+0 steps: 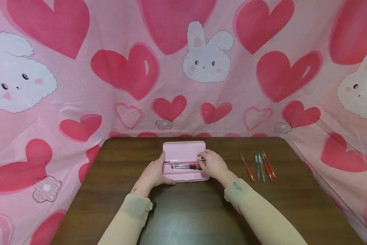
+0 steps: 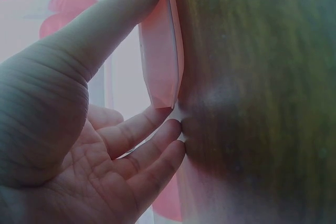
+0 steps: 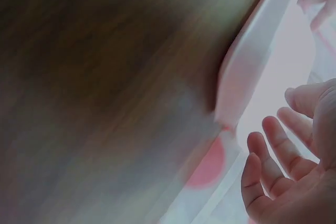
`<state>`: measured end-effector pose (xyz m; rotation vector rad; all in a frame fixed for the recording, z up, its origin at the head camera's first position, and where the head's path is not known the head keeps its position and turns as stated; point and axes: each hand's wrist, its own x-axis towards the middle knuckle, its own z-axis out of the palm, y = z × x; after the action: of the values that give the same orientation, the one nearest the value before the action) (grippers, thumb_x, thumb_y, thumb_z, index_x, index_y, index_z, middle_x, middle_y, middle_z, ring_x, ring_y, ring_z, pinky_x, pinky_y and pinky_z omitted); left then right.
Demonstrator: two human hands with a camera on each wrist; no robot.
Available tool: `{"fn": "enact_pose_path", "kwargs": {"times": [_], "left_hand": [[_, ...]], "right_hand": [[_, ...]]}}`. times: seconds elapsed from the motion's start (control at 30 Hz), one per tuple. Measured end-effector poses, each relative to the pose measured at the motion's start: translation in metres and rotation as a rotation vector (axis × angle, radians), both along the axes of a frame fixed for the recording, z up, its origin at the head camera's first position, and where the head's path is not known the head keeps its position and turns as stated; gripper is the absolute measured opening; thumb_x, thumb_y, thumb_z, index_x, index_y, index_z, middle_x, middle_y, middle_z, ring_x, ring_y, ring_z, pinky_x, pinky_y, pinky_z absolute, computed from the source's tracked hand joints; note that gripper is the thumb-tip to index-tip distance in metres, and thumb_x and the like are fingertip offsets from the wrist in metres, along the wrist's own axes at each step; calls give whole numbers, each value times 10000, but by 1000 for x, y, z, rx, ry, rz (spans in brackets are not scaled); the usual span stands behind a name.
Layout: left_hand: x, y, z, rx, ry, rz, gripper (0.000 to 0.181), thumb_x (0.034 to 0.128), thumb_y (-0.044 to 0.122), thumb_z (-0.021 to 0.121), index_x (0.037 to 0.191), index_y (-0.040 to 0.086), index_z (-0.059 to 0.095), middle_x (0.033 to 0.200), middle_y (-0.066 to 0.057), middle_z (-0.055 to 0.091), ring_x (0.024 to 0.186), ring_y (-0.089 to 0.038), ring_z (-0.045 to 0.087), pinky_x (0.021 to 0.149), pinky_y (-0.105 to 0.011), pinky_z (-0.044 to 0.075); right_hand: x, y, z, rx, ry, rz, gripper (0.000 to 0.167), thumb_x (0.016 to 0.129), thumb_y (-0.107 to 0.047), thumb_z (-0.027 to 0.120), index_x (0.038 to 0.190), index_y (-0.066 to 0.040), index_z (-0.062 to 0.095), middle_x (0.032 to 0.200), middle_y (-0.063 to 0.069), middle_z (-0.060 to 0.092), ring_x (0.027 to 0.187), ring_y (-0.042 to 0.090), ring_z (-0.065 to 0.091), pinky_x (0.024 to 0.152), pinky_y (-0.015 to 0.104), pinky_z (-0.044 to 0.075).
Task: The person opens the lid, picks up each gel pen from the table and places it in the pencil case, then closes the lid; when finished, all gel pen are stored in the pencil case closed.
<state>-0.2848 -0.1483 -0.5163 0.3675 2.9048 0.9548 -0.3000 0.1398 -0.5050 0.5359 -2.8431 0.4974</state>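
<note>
A pink pencil case (image 1: pixel 185 151) lies with its lid raised on the table, and red and black pens (image 1: pixel 183 166) rest in its tray. At its left end my left hand (image 1: pixel 152 173) grips it, the thumb along the front edge and the fingers at the side. The left wrist view has the thumb and fingers of that hand (image 2: pixel 100 114) around the end of the case (image 2: pixel 160 61). Over the right end of the tray is my right hand (image 1: pixel 215 165), by the pen ends. In the right wrist view its fingers (image 3: pixel 281 150) are spread and loosely bent, with nothing held.
On the brown table (image 1: pixel 183 211), right of the case, lie a red pen (image 1: pixel 247 168) apart from the others, a blue-capped pen (image 1: pixel 257 166), a green-capped pen (image 1: pixel 261 166) and red pens (image 1: pixel 268 166). A pink cloth (image 1: pixel 201 92) with hearts and rabbits hangs behind the table.
</note>
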Motion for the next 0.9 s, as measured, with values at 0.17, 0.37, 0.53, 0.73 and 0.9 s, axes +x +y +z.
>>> {"fn": "enact_pose_path", "kwargs": {"times": [0.17, 0.37, 0.53, 0.73, 0.9], "left_hand": [[0, 2, 0, 1, -20, -1, 1445, 643, 441, 1077, 1759, 132, 212, 1579, -170, 614, 1385, -356, 633, 1231, -573, 500], [-2, 1, 0, -8, -10, 0, 1455, 640, 447, 1078, 1760, 123, 208, 1583, -180, 610, 1388, -365, 633, 1236, -574, 495], [-1, 0, 0, -13, -13, 3, 1456, 647, 450, 1076, 1760, 104, 204, 1597, -197, 597, 1412, -374, 622, 1241, -577, 487], [1, -1, 0, -1, -39, 12, 1439, 661, 434, 1070, 1767, 150, 194, 1604, -178, 591, 1424, -370, 611, 1243, -604, 479], [2, 0, 1, 11, -50, 17, 1435, 666, 420, 1068, 1770, 171, 185, 1615, -165, 583, 1431, -366, 603, 1240, -621, 476]], "right_hand": [[3, 34, -6, -42, 49, -51, 313, 997, -247, 794, 1258, -74, 784, 1141, 134, 762, 1029, 336, 753, 958, 549, 635], [4, 69, -10, -49, 84, -121, 341, 1005, -237, 786, 1290, -52, 759, 1166, 162, 755, 994, 356, 757, 932, 582, 625], [6, 91, -10, -44, 67, -184, 344, 1026, -235, 757, 1305, -33, 743, 1200, 199, 750, 1003, 379, 751, 914, 607, 623], [14, 119, -9, -23, 44, -279, 339, 1047, -243, 718, 1299, -17, 726, 1219, 245, 730, 1048, 437, 730, 917, 632, 613], [18, 146, -9, -3, 32, -337, 363, 1051, -247, 676, 1309, 5, 710, 1257, 293, 715, 1137, 504, 711, 1016, 671, 573]]}}
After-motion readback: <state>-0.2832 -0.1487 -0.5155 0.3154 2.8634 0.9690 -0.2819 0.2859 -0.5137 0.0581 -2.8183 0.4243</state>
